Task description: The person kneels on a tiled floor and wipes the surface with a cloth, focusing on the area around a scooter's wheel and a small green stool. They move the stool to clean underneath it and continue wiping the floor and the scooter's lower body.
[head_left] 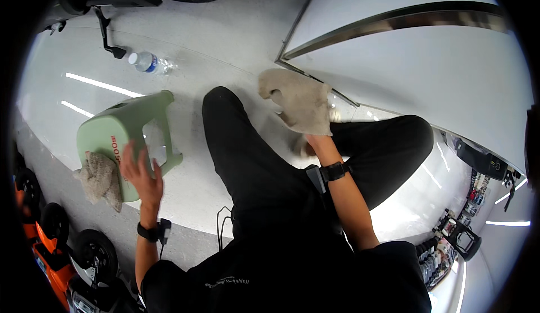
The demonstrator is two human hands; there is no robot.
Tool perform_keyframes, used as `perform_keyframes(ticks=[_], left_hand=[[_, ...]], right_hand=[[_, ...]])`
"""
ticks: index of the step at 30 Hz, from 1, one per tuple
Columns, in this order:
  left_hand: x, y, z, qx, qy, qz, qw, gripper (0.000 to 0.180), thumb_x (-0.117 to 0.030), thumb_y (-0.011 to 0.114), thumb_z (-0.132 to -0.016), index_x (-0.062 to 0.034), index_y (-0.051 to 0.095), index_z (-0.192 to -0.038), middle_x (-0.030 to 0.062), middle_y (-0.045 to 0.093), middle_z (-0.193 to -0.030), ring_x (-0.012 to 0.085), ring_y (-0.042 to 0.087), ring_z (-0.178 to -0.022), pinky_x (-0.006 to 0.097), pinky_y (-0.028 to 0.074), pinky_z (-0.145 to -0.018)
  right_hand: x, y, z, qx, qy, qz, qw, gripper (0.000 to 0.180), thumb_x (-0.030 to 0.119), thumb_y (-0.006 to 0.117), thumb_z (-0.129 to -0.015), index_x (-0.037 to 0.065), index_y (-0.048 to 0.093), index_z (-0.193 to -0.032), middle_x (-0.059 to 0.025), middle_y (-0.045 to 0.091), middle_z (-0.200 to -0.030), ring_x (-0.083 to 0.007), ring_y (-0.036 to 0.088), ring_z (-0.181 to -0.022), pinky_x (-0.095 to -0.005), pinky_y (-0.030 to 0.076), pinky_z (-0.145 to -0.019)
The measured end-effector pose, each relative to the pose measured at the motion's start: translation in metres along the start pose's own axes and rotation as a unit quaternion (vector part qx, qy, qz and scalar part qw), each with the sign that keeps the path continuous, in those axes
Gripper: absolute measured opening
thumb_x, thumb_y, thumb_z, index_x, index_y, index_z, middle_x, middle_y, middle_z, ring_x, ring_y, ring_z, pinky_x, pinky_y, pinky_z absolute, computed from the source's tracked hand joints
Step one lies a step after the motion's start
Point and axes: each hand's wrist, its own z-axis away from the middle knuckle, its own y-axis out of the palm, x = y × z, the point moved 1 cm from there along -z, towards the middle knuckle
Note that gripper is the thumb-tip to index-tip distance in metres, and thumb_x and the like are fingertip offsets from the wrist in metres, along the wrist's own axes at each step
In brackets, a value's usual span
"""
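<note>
White floor (225,37) borders white panelling (410,65); left hand (143,175) spread, right hand (319,141) holding beige cloth (301,102).

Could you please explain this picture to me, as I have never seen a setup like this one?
Of course. There is no machine here: you see a person's own bare hands. The picture comes from a wide camera worn on the head, looking down, so straight edges bend near the rim. The picture's left is the person's left.

The legs in black trousers are in the middle. On the pale floor are a green stool and a bottle. A rag hangs over the stool's edge.

The left hand is open by the stool, apparently holding nothing. The right hand is mostly hidden under a beige cloth, which it seems to hold.
</note>
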Motion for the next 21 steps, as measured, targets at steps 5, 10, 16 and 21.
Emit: perform_keyframes(ticks=[5, 10, 16, 21], left_hand=[[-0.109, 0.05, -0.048, 0.257, 0.086, 0.285, 0.919, 0.035, -0.009, 0.061, -0.087, -0.0045, 0.058, -0.121, 0.0142, 0.058, -0.126, 0.035, 0.054, -0.117, 0.042, 0.045, -0.098], [-0.195, 0.148, -0.12, 0.411, 0.098, 0.24, 0.874, 0.047, -0.027, 0.061, -0.087, -0.0043, 0.054, -0.127, 0.0168, 0.058, -0.126, 0.0356, 0.055, -0.117, 0.045, 0.043, -0.099], [-0.242, 0.205, -0.159, 0.49, 0.048, 0.287, 0.822, 0.056, -0.04, 0.049, -0.09, -0.0071, 0.053, -0.135, 0.0224, 0.052, -0.137, 0.0367, 0.053, -0.123, 0.045, 0.04, -0.101], [-0.233, 0.212, -0.16, 0.492, -0.061, 0.39, 0.776, 0.043, -0.029, 0.047, -0.091, -0.003, 0.062, -0.121, 0.0241, 0.062, -0.122, 0.0324, 0.061, -0.114, 0.04, 0.047, -0.094]], right_hand=[[-0.007, 0.021, -0.009, -0.013, 0.225, -0.532, 0.816, 0.043, 0.023, 0.052, -0.1, 0.009, 0.041, -0.139, -0.0046, 0.05, -0.135, -0.0169, 0.049, -0.122, -0.0304, 0.042, -0.102], [-0.023, 0.019, -0.019, 0.008, 0.187, -0.528, 0.828, 0.039, 0.023, 0.051, -0.1, 0.01, 0.043, -0.137, -0.0046, 0.051, -0.134, -0.018, 0.049, -0.122, -0.0308, 0.044, -0.1], [-0.075, 0.031, -0.024, -0.016, -0.045, 0.113, 0.992, 0.03, 0.026, 0.064, -0.086, 0.004, 0.067, -0.106, -0.0171, 0.066, -0.103, -0.0312, 0.062, -0.102, -0.0374, 0.049, -0.087], [0.003, -0.055, -0.038, 0.235, -0.093, -0.068, 0.965, 0.029, 0.01, 0.066, -0.089, 0.002, 0.06, -0.117, -0.0083, 0.066, -0.108, -0.0209, 0.063, -0.102, -0.0321, 0.05, -0.09]])
